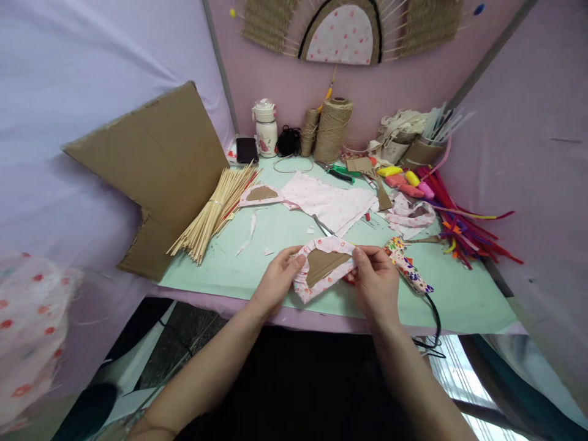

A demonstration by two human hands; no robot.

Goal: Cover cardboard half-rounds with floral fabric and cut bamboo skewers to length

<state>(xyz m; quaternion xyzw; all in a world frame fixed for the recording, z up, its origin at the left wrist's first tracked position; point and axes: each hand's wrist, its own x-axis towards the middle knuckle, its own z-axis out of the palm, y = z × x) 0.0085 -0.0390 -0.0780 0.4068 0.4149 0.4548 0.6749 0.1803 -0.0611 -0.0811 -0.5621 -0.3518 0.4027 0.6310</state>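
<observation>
Close to the body, the left hand point(275, 278) & right hand point(374, 278) hold one thing btw them: a cloth-wrapped cardboard piece point(324, 266), curved, brown in the middle w/ pink dotted cloth folded round its rim. It is up off the near edge of the green table top point(239, 269). Each hand is shut on one end of it, thumb on top, fingers under. That looks like a way to keep the cloth flat & tight on the card, b/c a loose end would flop.

Just R of the right hand lies a flowery glue gun point(408, 266). Its black cord point(434, 318) drops over the table edge, so a quick pull that way could snag it.

The green space in front of the left hand is mostly bare, w/ only small cloth scraps, so there is room to move there.

Farther back: a bundle of bamboo sticks point(214, 211) leans on a big cardboard sheet point(156, 159) at L. More pink cloth point(331, 202) sits mid table. Bright pipe cleaners point(459, 226) crowd the R side.

At the wall stand twine spools point(331, 128) & a white bottle point(266, 128).
</observation>
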